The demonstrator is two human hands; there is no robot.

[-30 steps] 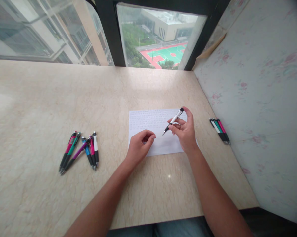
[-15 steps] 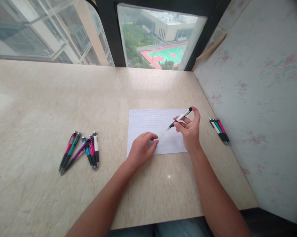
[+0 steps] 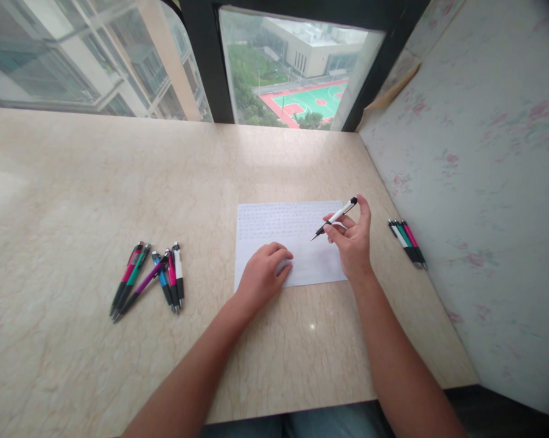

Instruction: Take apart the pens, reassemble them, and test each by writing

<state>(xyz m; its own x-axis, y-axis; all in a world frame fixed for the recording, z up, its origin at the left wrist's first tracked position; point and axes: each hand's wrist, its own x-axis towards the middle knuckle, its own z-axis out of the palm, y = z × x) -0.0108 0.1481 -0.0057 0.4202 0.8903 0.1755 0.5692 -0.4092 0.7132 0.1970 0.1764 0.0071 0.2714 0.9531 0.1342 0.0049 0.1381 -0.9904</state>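
Observation:
My right hand (image 3: pixel 353 242) holds a white and black pen (image 3: pixel 335 217) in its fingers, tip pointing left and hovering over a white sheet of paper (image 3: pixel 279 234) covered with faint handwriting. The thumb rests by the pen's black top end. My left hand (image 3: pixel 262 277) lies on the lower left part of the sheet with its fingers loosely curled, pressing the paper down. Nothing shows inside it.
Several coloured pens (image 3: pixel 150 278) lie in a loose bunch on the marble table (image 3: pixel 96 201) at the left. Three more pens (image 3: pixel 406 242) lie by the patterned wall (image 3: pixel 475 182) at the right. Windows run along the table's far edge.
My right hand with the pen moved right and slightly up, off the middle of the sheet. My left hand slid forward onto the paper and settled there.

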